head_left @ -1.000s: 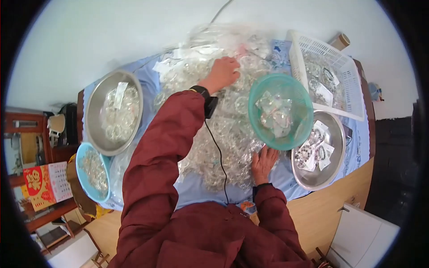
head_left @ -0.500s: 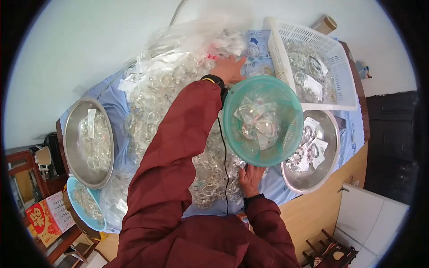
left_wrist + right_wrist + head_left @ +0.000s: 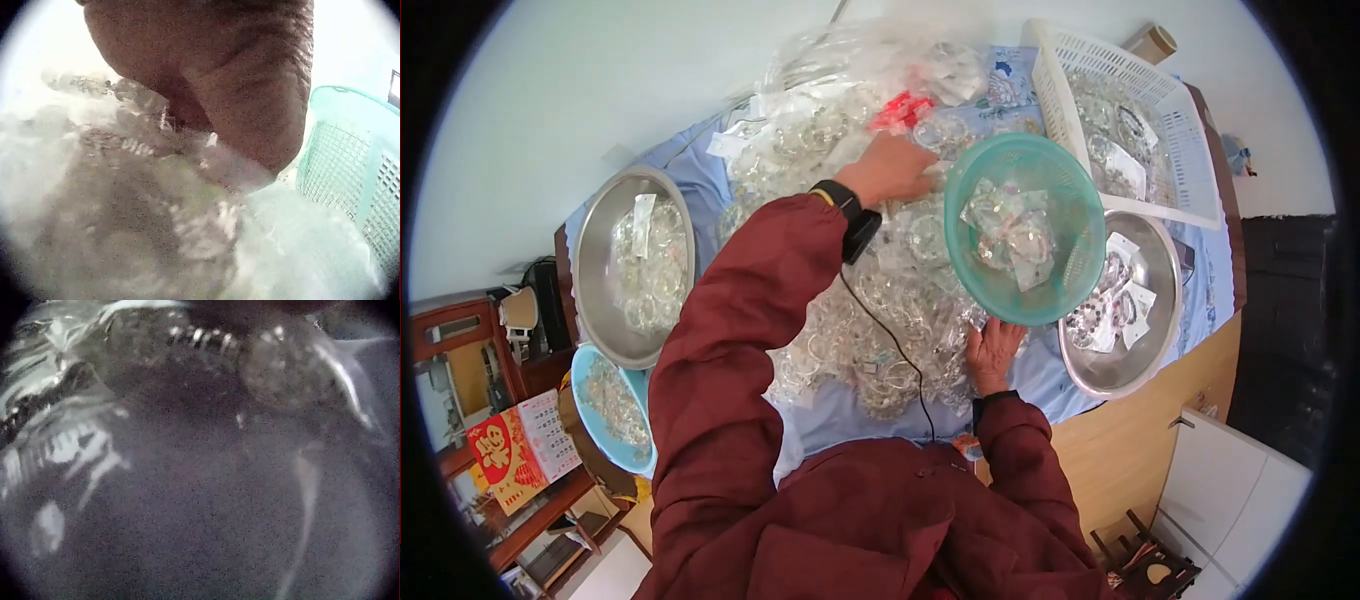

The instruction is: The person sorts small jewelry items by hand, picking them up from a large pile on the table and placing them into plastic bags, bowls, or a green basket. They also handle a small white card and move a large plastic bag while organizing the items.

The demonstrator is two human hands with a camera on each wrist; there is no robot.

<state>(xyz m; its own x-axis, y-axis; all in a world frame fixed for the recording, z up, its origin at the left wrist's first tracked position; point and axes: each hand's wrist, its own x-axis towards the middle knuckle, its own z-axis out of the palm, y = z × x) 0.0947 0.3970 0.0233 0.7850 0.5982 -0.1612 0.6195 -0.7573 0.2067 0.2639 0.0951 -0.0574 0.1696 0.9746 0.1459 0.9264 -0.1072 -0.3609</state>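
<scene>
A wide pile of clear plastic packets (image 3: pixel 880 330), with bead bracelets showing in some, covers the middle of the table. Over its upper part lies my left hand (image 3: pixel 887 168), fingers pointing right and bent down among the packets. In the left wrist view clear plastic (image 3: pixel 231 165) overlaps that hand's fingertips, and I cannot tell whether they grip it. A green plastic basket (image 3: pixel 970 285) holding several packets stands right of this hand. Just below its near rim my right hand (image 3: pixel 992 358) rests with fingers extended, at the pile's edge. Shiny plastic (image 3: pixel 75 444) fills much of the right wrist view.
Steel bowls (image 3: pixel 590 300) (image 3: pixel 1135 378) with packets stand left and right. A light-blue basin (image 3: pixel 643 455) sits lower left, a white crate (image 3: pixel 1050 110) upper right. Something red (image 3: pixel 903 110) lies beyond my left hand. A black cable (image 3: pixel 890 335) crosses the pile from my left wrist.
My left hand reached up and right with fingers spread, then drew back down and left, leaving the red thing in fuller view. My right hand stays by the green basket. The head view shifted.
</scene>
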